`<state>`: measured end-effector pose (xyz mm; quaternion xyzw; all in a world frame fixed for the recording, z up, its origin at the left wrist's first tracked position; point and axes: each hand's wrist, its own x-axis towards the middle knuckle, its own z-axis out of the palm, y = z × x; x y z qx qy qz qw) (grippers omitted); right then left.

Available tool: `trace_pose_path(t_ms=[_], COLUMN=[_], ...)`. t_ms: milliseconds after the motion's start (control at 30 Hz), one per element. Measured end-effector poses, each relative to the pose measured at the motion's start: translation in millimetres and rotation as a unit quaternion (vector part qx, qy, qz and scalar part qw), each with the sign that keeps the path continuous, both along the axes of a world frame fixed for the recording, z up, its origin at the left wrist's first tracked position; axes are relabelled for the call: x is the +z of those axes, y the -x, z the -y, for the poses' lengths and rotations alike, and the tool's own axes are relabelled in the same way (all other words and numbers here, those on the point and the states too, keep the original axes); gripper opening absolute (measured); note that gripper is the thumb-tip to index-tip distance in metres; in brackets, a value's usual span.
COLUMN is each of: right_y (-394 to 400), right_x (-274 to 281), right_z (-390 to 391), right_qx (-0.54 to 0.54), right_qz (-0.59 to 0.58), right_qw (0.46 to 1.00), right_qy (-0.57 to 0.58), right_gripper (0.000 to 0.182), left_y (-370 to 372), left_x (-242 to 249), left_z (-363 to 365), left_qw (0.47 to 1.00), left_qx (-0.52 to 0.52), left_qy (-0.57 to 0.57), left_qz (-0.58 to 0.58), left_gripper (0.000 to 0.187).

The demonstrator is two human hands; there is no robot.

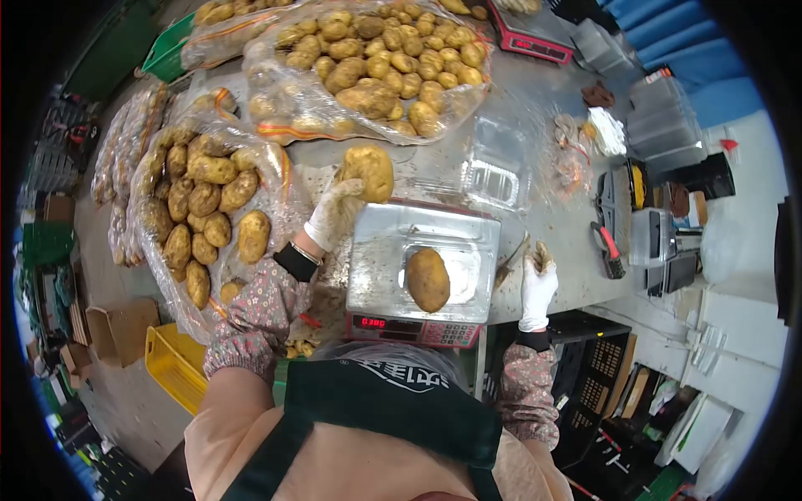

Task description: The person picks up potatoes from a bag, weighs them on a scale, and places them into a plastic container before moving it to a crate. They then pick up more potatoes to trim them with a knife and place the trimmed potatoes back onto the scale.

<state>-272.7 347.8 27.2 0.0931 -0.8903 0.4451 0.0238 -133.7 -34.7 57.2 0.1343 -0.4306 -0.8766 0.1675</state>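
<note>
Currently the scale (376,271) reads "0.380", left hand (336,213) gripping a potato (370,171), right hand (539,288) half-curled, grip unclear.

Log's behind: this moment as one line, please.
left hand: holds potato | right hand: beside scale | scale: second potato on top | display: lit

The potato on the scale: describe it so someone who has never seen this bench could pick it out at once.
Find the red-based scale just in front of the dark apron. On it, over clear plastic, lies a brown oval potato. It is the only potato on the scale, and browner than the yellower potato in the left hand.
</note>
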Motion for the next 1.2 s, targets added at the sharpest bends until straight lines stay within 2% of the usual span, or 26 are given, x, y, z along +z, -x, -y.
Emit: trace_pose_path(t_ms=[33, 67, 100, 167, 233, 267, 300, 333, 367, 433, 567, 600, 633, 667, 700, 733, 800, 833, 900, 933, 967, 1033, 1067, 1100, 1167, 1200], right_y=[-1.5, -9.1, -16.5, -34.9, -61.0, -72.7, -84.5, -96.6, -107.6, -122.1, -135.9, -137.9, -141.7, -148.3, -156.1, -162.6, -182.6, -189.1, -197.1, -203.9, -209.0, -213.4, -214.3, -215.5, -218.3, -218.9], right_x=[16.4, 42.5, 57.2, 80.1, 105.9, 112.3, 117.2, 123.4, 127.1, 119.9, 96.8, 97.2, 98.8, 100.8, 105.0, 110.2, 110.8, 111.3, 117.4, 124.7, 129.1, 116.4, 111.6, 113.4, 117.2, 116.3], right_z=[17.2, 41.8, 61.8, 97.2, 129.6, 142.1, 153.6, 164.3, 174.4, 189.5, 211.1, 217.4, 224.2, 232.1, 240.4, 248.6, 263.8, 268.9, 273.3, 274.0, 274.5, 276.3, 277.6, 279.0, 280.3, 280.4], right_qx=[0.026, 0.029, 0.038, 0.099, 0.160, 0.207, 0.252, 0.278, 0.304, 0.321, 0.341, 0.355, 0.357, 0.365, 0.368, 0.378, 0.400, 0.423, 0.410, 0.424, 0.435, 0.428, 0.419, 0.421, 0.432, 0.433], right_qz=[0.011, 0.073, 0.069, 0.088, 0.084, 0.051, 0.017, 0.032, 0.047, 0.074, 0.175, 0.220, 0.217, 0.314, 0.407, 0.432, 0.371, 0.313, 0.342, 0.253, 0.163, 0.127, 0.092, 0.090, -0.035, -0.034], right_qw=[0.998, 0.992, 0.992, 0.979, 0.974, 0.970, 0.962, 0.954, 0.945, 0.936, 0.908, 0.889, 0.889, 0.844, 0.788, 0.779, 0.800, 0.814, 0.805, 0.827, 0.841, 0.854, 0.865, 0.865, 0.876, 0.876], right_qy=[0.051, 0.100, 0.101, 0.156, 0.136, 0.120, 0.104, 0.110, 0.116, 0.122, 0.169, 0.189, 0.189, 0.236, 0.279, 0.250, 0.250, 0.246, 0.260, 0.269, 0.276, 0.268, 0.260, 0.259, 0.212, 0.211], right_gripper=[0.041, 0.036, 0.036, 0.033, 0.032, 0.032, 0.032, 0.031, 0.031, 0.030, 0.033, 0.037, 0.037, 0.042, 0.047, 0.060, 0.062, 0.063, 0.069, 0.070, 0.071, 0.075, 0.080, 0.080, 0.087, 0.087], left_y=[-8.6, -17.0, -22.9, -36.6, -55.9, -64.3, -72.5, -80.1, -87.6, -102.5, -127.6, -132.3, -135.6, -135.1, -141.1, -147.8, -154.5, -157.5, -167.4, -170.5, -173.0, -183.3, -193.0, -195.5, -199.0, -197.8], left_x=[5.0, -3.3, 3.0, 17.7, 19.2, 21.8, 23.4, 24.8, 26.0, 28.2, 26.4, 23.0, 20.2, 16.3, 20.2, 29.1, 50.6, 50.7, 49.7, 46.8, 41.1, 29.7, 27.0, 27.2, 28.4, 43.0], left_z=[1.8, 7.6, 9.2, 7.2, 11.3, 6.8, 5.7, 8.6, 12.1, 19.2, 32.3, 33.7, 34.2, 26.3, 24.8, 24.3, 25.3, 24.9, 26.0, 31.7, 40.5, 57.9, 64.9, 60.9, 40.0, 27.3], left_qw=[0.984, 0.978, 0.978, 0.931, 0.920, 0.978, 0.998, 0.998, 0.987, 0.886, 0.846, 0.983, 0.972, 0.984, 0.985, 0.980, 0.873, 0.873, 0.870, 0.870, 0.919, 0.975, 0.985, 0.985, 0.978, 0.953], left_qx=[-0.028, -0.065, -0.058, -0.037, -0.054, -0.001, 0.053, 0.059, 0.063, 0.066, 0.047, 0.064, 0.069, 0.141, 0.138, 0.161, 0.217, 0.215, 0.290, 0.291, 0.258, 0.180, 0.078, 0.080, 0.028, 0.072], left_qy=[-0.168, -0.195, -0.192, -0.362, -0.386, -0.206, -0.020, -0.018, 0.143, 0.448, 0.522, 0.162, -0.222, -0.092, -0.090, 0.109, 0.437, 0.437, 0.389, 0.389, 0.283, 0.061, 0.025, 0.025, -0.205, -0.294], left_qz=[-0.045, -0.044, -0.049, -0.044, -0.048, -0.023, 0.005, 0.002, 0.033, 0.098, 0.098, 0.062, 0.014, 0.053, 0.050, 0.033, -0.011, -0.014, 0.086, 0.084, 0.096, 0.113, 0.154, 0.152, 0.008, 0.010], left_gripper=[0.056, 0.056, 0.056, 0.054, 0.054, 0.051, 0.052, 0.052, 0.054, 0.057, 0.048, 0.047, 0.049, 0.053, 0.053, 0.049, 0.042, 0.042, 0.038, 0.038, 0.037, 0.035, 0.040, 0.040, 0.046, 0.053])
